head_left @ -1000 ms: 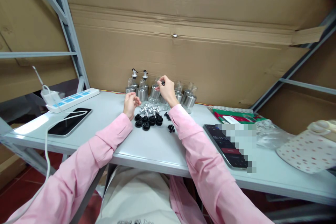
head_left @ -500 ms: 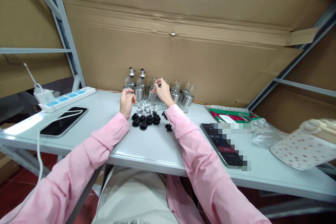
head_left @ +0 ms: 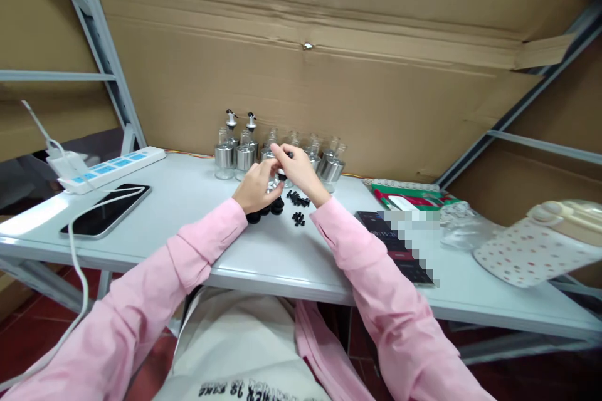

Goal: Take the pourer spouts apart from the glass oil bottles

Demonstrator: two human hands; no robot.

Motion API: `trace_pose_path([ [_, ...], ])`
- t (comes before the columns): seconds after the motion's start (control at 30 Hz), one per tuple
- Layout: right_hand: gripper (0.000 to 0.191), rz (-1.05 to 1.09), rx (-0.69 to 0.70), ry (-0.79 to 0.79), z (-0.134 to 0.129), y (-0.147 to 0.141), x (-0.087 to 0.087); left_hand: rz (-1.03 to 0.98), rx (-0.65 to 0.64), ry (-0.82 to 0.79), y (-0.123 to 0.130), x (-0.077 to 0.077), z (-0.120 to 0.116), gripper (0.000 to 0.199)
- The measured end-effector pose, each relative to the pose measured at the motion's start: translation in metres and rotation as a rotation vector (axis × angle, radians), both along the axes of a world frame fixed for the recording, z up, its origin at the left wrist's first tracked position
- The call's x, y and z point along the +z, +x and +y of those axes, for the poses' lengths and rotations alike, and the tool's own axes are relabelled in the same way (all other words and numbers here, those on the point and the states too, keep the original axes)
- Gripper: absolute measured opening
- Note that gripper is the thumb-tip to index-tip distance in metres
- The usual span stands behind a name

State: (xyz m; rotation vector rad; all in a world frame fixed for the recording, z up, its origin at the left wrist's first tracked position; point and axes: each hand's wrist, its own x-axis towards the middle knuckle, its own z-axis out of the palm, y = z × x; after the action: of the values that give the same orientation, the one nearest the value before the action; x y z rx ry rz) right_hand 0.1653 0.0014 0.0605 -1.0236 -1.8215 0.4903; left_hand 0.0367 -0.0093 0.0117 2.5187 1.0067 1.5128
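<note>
My left hand (head_left: 258,188) and my right hand (head_left: 301,170) meet above the middle of the table, fingers closed in a pinch. A black ringed stopper (head_left: 282,177) shows at my left fingertips. A small black part (head_left: 290,155) pokes out between my right fingers; its exact kind is unclear. Black stoppers (head_left: 276,205) lie partly hidden under my left hand, and the silver spouts are mostly covered. Small black pieces lie in two heaps, a farther heap (head_left: 298,198) and a nearer heap (head_left: 298,219). Behind my hands stand several glass bottles (head_left: 244,158) with steel sleeves.
Two bottles at the back left carry pourer tops (head_left: 251,120). A power strip (head_left: 117,169) and a phone (head_left: 106,210) with a white cable lie left. To the right are another phone (head_left: 390,244), a plastic bag (head_left: 463,229) and a dotted container (head_left: 527,250). Cardboard (head_left: 329,94) stands behind.
My hands were apart and have come together above the black stoppers. My left hand moved right and now covers the spouts; the view has shifted slightly.
</note>
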Motion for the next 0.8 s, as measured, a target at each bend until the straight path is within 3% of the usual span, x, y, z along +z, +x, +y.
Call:
trace_pose_path([
  [0.1, 0.030, 0.065, -0.005, -0.011, -0.012, 0.018, -0.018, 0.163, -0.050, 0.015, 0.000, -0.005, -0.003, 0.028],
  [0.2, 0.030, 0.060, -0.049, -0.030, -0.011, 0.035, -0.028, 0.187, -0.100, 0.031, 0.002, -0.006, -0.006, 0.027],
  [0.33, 0.026, 0.022, -0.005, -0.037, -0.012, 0.041, -0.029, 0.142, -0.142, 0.045, 0.003, -0.003, -0.009, 0.033],
  [0.47, 0.021, -0.130, 0.000, 0.136, -0.021, 0.031, -0.031, 0.153, -0.112, -0.010, -0.001, -0.002, -0.010, 0.038],
  [0.63, 0.022, -0.261, 0.058, 0.197, -0.024, 0.029, -0.037, 0.106, -0.092, -0.093, -0.003, -0.004, -0.010, 0.028],
  [0.8, 0.031, -0.366, -0.110, 0.261, -0.025, 0.035, -0.033, -0.047, -0.114, -0.120, -0.003, -0.004, -0.012, 0.017],
])
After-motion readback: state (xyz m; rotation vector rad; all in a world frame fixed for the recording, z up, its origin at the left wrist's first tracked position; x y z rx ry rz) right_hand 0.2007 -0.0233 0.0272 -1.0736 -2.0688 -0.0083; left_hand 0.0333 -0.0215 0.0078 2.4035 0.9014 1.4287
